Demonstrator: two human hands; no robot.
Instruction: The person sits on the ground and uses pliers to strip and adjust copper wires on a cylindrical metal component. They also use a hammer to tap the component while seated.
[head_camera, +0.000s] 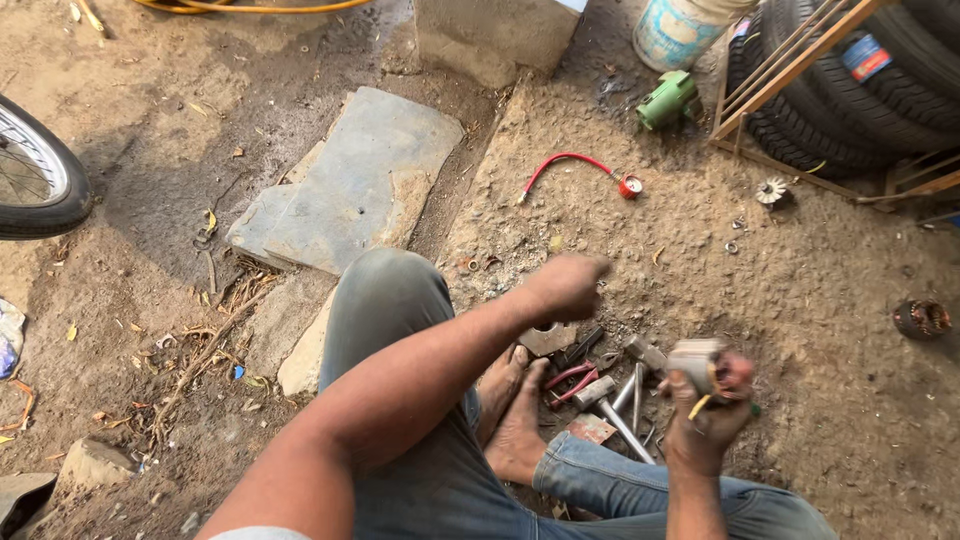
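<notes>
My right hand is closed around a small grey metal motor part with coloured wires hanging from it, held above the ground near my right knee. My left hand is raised over the tools with its fingers curled shut; it is blurred and I see nothing in it. On the dirt under both hands lie red-handled pliers, a hammer and several metal pieces. My bare feet rest beside them.
A flat stone slab lies ahead on the left. A red hose with a gauge, a green power tool, a bucket and stacked tyres sit at the top right. A bicycle wheel is at the left edge. A copper-wound rotor lies at the right.
</notes>
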